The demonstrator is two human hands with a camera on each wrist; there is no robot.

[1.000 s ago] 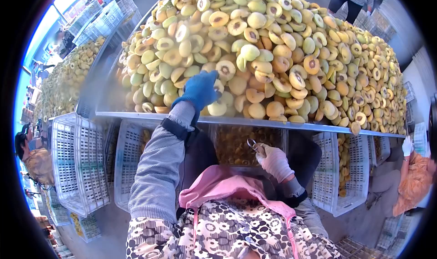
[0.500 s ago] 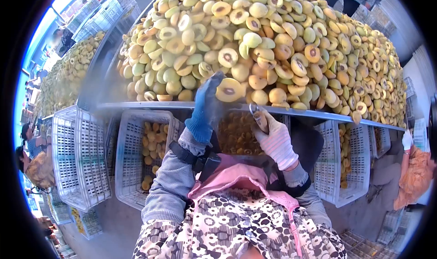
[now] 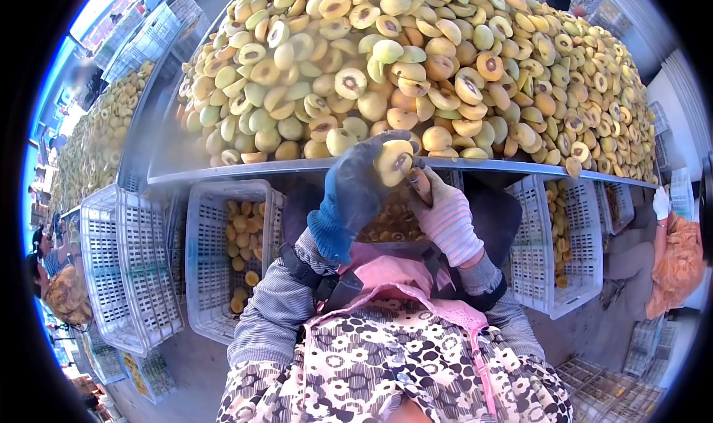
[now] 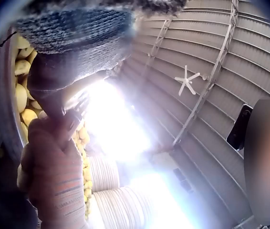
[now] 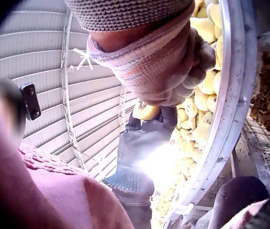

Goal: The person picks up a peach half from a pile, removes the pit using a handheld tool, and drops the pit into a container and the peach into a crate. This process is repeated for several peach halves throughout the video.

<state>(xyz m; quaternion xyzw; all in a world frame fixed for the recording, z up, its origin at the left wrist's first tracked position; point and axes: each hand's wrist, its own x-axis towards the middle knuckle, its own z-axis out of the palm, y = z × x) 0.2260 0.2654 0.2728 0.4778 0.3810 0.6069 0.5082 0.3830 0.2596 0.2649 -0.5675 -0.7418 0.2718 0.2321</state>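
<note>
My left hand, in a blue and dark glove, holds up a yellow peach half just over the near edge of the table. The peach half's cut face, with a brown pit area, is turned toward my other hand. My right hand, in a pale striped glove, grips a small hand tool by its handle. The tool's end is right at the cut face in the head view. In the right wrist view the peach half shows between the two gloves. A large heap of peach halves lies beyond my hands.
The metal table edge runs across in front of me. White plastic crates stand at my left and right, with peach halves in them. Below my hands a container holds brown pieces. A person in orange is at the far right.
My left hand came back from the heap with a peach half and brought it to the right hand. The right hand rose with the tool to meet it.
</note>
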